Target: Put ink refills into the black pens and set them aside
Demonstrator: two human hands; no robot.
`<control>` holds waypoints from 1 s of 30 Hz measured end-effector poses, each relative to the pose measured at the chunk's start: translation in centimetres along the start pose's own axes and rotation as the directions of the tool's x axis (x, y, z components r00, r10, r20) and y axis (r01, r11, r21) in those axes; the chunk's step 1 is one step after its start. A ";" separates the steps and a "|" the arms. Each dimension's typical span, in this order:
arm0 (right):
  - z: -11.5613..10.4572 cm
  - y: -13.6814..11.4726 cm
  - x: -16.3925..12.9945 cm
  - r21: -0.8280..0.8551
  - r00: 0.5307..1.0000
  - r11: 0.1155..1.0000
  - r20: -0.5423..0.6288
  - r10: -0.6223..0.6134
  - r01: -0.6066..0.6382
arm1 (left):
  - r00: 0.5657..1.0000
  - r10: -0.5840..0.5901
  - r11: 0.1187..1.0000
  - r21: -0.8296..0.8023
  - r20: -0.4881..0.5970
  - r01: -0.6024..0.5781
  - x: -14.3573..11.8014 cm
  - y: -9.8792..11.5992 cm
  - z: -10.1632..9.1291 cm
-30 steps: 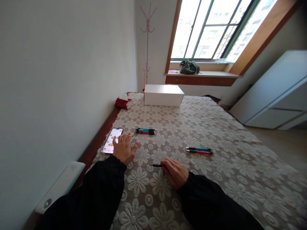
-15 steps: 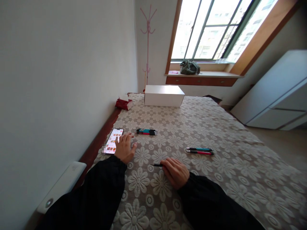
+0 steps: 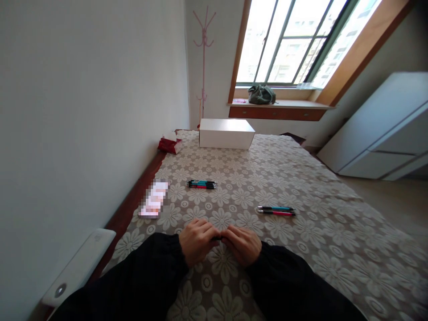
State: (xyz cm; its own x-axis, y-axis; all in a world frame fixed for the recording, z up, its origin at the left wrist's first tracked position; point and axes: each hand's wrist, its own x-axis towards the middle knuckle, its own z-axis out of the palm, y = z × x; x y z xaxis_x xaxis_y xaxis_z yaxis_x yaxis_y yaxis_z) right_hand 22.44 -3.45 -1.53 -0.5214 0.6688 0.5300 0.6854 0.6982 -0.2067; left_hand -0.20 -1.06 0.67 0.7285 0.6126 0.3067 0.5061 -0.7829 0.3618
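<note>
My left hand (image 3: pixel 198 241) and my right hand (image 3: pixel 243 245) meet low over the patterned cloth, fingertips almost touching. Between them a short stretch of a dark pen (image 3: pixel 216 238) shows; the fingers of both hands are closed around it and hide most of it. Beyond my left hand lies a small bundle of several pens (image 3: pixel 202 184), teal, red and black. To the right, past my right hand, two pens lie side by side, a teal pen (image 3: pixel 277 208) above a red pen (image 3: pixel 277 213). A phone (image 3: pixel 154 199), blurred out, rests left of my hands with its screen lit.
The floral tablecloth (image 3: pixel 234 171) covers the table, whose left edge runs along the wall. At the far end are a white box (image 3: pixel 225 136) and a red tissue pack (image 3: pixel 169 145). A white device (image 3: pixel 80 267) stands at the near left.
My left hand has come from beside the phone to the right and nearer me, closing on the pen held in my right hand. My right hand has barely moved.
</note>
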 end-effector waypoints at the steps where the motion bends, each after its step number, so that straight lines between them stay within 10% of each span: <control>1: 0.1 -0.1 0.0 0.003 1.000 1.000 -0.008 0.004 -0.004 | 1.000 -0.015 1.000 -0.015 -0.013 0.015 0.0 -0.1 0.0; 10: -0.7 -0.2 0.6 -0.036 0.997 0.997 -0.030 -0.069 0.068 | 0.979 -0.204 0.971 -0.126 -0.003 0.202 0.1 -0.1 0.0; 30: -1.0 -0.4 0.8 -0.118 0.982 0.983 -0.112 -0.153 0.140 | 0.988 -0.152 0.988 -0.033 0.003 0.152 0.0 -0.4 0.0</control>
State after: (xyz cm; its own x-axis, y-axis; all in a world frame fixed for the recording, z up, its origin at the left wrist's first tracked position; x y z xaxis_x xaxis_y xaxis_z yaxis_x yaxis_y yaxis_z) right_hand 22.25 -3.46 -0.22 -0.5599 0.5207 0.6445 0.6607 0.7500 -0.0320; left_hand -0.42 -0.75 0.51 0.6445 0.7240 0.2458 0.5952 -0.6769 0.4331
